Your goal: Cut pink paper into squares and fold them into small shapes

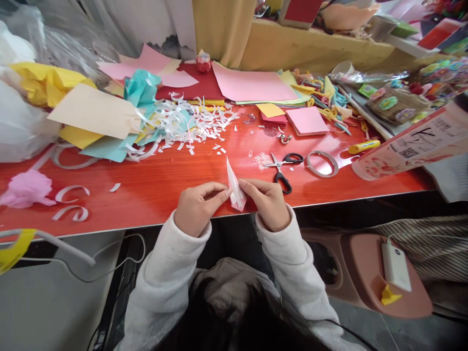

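Between my two hands, near the front edge of the red table [153, 204], is a small piece of folded paper [237, 192], white with pink edges and a long point at its top. My left hand [199, 204] pinches its left side between thumb and fingers. On the opposite side my right hand [268, 201] grips it the same way, fingertips close to the middle fold. Just right of my right hand lie scissors [280, 170] with black handles, blades spread. A roll of clear tape [321, 163] lies beyond them.
White paper shreds [197, 124] are heaped at the back left beside coloured sheets. Square pink papers [307, 121] lie behind the scissors. A tall printed cup [409, 141] leans at the right. Pink crumpled paper [27, 189] sits far left; a stool [391, 278] stands lower right.
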